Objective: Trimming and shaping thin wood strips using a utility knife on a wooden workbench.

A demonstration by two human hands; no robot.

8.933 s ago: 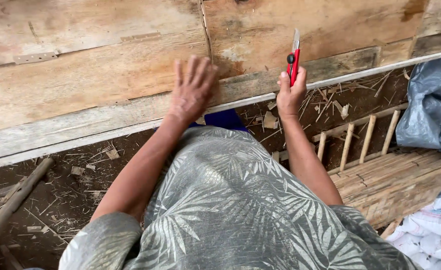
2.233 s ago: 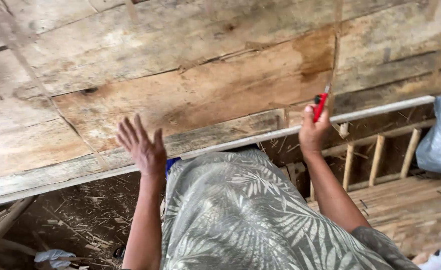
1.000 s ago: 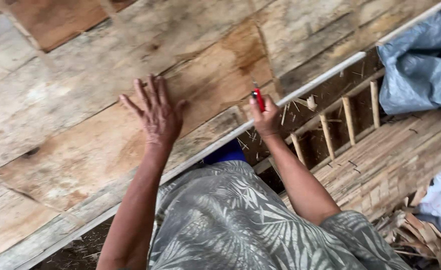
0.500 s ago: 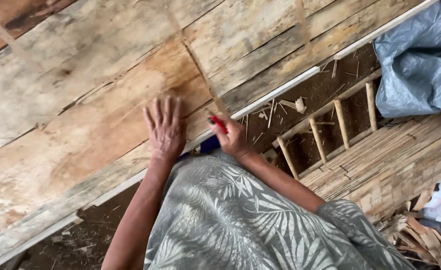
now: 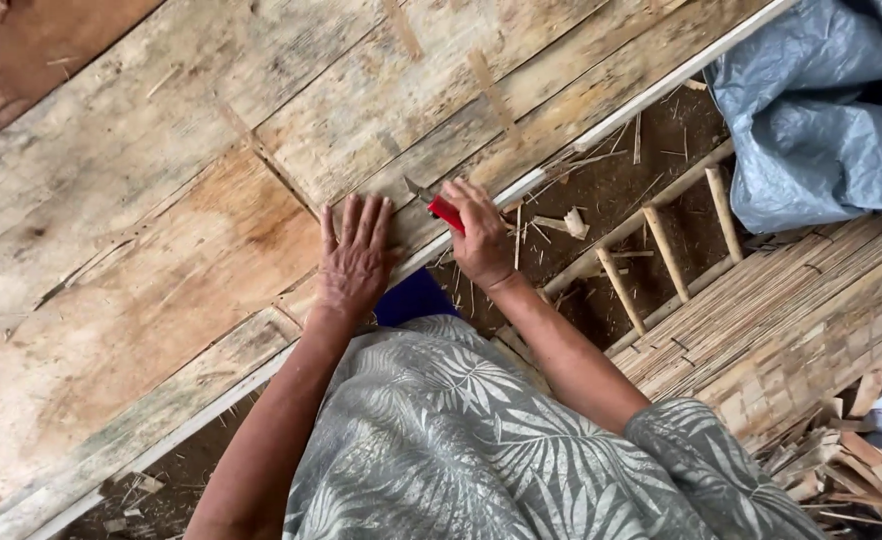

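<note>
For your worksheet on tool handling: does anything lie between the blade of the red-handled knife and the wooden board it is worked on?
Nothing visible does. The right hand grips the red-handled knife, its blade tip at the wooden board surface. The left hand lies flat on the board beside the blade, not under it.

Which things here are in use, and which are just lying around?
In use:
left hand flat on the weathered wooden board
right hand gripping the red-handled knife

Lying about:
grey plastic tarp
small bamboo ladder frame
woven bamboo mat
</note>
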